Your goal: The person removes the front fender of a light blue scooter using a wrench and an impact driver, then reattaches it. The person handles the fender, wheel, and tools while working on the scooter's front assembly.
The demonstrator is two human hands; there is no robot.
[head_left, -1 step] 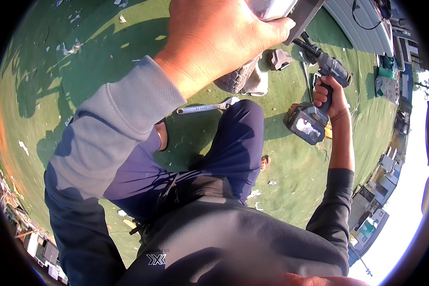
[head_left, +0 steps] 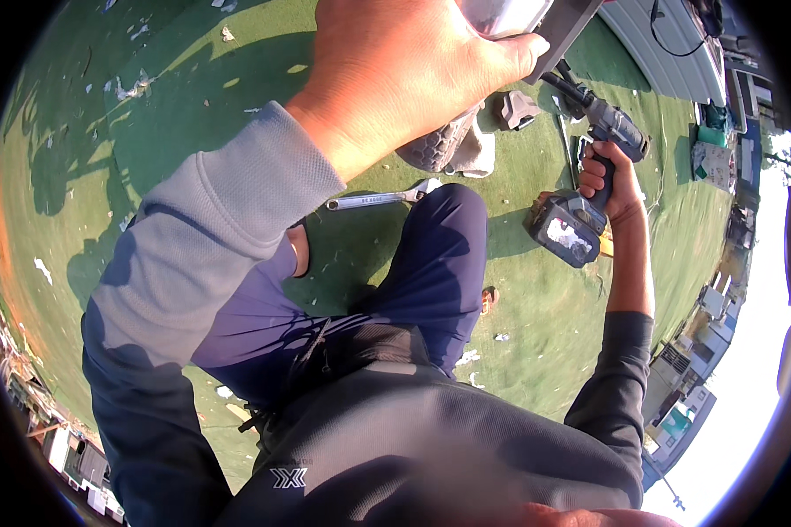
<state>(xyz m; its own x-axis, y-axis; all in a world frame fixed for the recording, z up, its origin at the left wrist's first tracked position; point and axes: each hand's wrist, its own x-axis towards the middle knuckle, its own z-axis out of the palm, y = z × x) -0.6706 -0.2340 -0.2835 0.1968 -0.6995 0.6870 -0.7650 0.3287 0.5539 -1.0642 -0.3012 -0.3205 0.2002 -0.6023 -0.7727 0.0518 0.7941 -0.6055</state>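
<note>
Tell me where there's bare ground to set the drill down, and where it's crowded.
Bare green ground lies below the drill, between the right trouser leg and right forearm, with a few white scraps near the leg. Another patch runs between that forearm and the clutter at the right edge. Crowded: past the leg, where wrench, cloth and grey block cluster.

Here's the bare left hand [head_left: 395,75], back uppermost, thumb stretched rightward, its other fingers hidden. Behind its wrist bends the left arm [head_left: 198,228] in grey knitted cloth. Lower and right of that hand, the bare right hand [head_left: 622,180] curls its fingers, bare-wristed, above the dark-sleeved right arm [head_left: 618,369].
</note>
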